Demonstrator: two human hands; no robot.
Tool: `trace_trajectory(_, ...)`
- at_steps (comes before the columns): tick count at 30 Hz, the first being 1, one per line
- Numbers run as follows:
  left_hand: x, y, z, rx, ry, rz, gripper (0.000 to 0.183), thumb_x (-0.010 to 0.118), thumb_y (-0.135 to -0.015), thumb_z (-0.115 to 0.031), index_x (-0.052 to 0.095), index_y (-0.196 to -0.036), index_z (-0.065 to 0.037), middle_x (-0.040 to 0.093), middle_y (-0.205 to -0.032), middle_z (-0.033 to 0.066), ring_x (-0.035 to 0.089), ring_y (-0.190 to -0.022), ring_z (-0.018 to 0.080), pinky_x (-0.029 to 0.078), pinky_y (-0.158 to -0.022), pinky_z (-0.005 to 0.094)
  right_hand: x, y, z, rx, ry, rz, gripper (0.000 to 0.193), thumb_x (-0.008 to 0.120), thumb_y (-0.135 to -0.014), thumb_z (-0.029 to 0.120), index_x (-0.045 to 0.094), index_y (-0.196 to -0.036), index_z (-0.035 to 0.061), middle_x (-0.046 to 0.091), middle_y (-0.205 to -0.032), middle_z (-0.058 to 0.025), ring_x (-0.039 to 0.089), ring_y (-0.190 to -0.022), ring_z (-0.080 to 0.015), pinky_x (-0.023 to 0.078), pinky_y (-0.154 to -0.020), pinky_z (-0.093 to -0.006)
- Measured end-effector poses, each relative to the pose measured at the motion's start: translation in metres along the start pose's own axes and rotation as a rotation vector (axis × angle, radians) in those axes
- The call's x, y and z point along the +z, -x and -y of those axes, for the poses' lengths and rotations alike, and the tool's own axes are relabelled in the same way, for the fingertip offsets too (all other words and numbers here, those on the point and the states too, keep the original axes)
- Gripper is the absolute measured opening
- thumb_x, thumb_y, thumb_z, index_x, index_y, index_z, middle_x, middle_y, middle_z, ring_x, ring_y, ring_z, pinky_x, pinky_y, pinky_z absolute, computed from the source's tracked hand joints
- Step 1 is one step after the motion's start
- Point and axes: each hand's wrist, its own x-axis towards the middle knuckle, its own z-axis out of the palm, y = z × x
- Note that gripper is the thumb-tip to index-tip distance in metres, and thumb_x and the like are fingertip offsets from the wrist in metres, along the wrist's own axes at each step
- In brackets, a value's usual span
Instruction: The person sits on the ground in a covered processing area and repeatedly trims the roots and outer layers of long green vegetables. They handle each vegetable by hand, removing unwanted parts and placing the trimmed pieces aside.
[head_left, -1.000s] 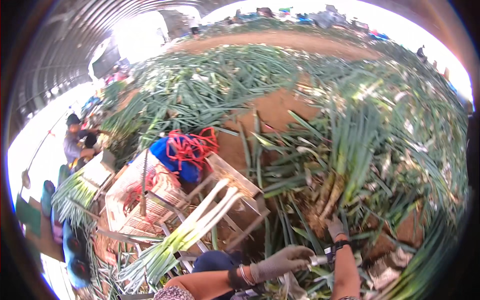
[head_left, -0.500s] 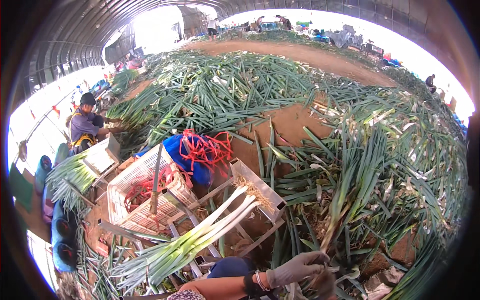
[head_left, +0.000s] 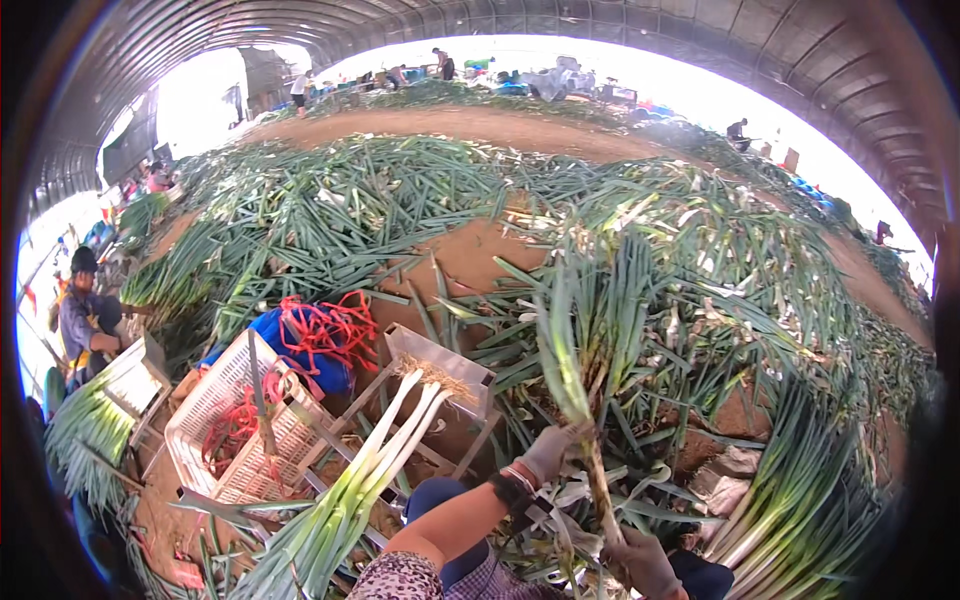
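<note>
A long leek with brown outer skin stands tilted in front of me, its green leaves fanning up and away. My gloved left hand is closed round it about midway. My right hand, also gloved, grips its lower end, and the root is hidden there. To the left, a few cleaned leeks with white stems lie across a metal rack, roots against its upright end plate. A pile of untrimmed leeks lies close by on the right.
Left of the rack stands a pale plastic crate holding red straps. More red straps lie on a blue bundle. Leaf litter covers much of the ground ahead. A person sits at another rack at far left.
My view has swung right, so the scene sits further left. The leek is now lifted between both hands; my left hand has closed on its stalk, with my right hand below.
</note>
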Motion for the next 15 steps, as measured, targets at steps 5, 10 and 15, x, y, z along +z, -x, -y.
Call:
trace_trajectory(5,0.004,0.005,-0.048,0.001,0.296,-0.196,0.025,0.061,-0.097,-0.023,0.063,-0.104,0.001,0.067,-0.09,0.009,0.068,-0.075,0.0205,0.059,-0.062,0.0352,-0.006,0.043,-0.057,-0.098,0.069,-0.074,0.04,0.066,-0.092,0.015,0.057,-0.126,-0.0041,0.061,-0.089,-0.0022,0.056,-0.074,-0.0072,0.046,-0.064,-0.0229)
trace_trajectory(10,-0.008,0.004,-0.043,0.175,0.278,-0.085,0.022,0.063,-0.095,-0.017,0.063,-0.11,0.0,0.068,-0.095,0.0085,0.069,-0.081,0.0205,0.06,-0.066,0.0347,-0.02,-0.053,-0.079,-0.389,0.332,0.018,0.04,0.065,-0.094,0.021,0.057,-0.126,-0.0009,0.064,-0.101,-0.0032,0.058,-0.091,-0.011,0.048,-0.08,-0.0274)
trace_trajectory(15,-0.008,0.016,-0.039,0.4,0.034,-0.042,0.021,0.058,-0.097,-0.013,0.064,-0.111,0.001,0.068,-0.099,0.0065,0.068,-0.087,0.0184,0.055,-0.075,0.03,0.041,-0.133,0.039,-0.415,-0.105,-0.032,0.03,0.065,-0.093,0.013,0.061,-0.119,-0.0025,0.067,-0.101,-0.0037,0.063,-0.082,-0.0103,0.05,-0.07,-0.0233)
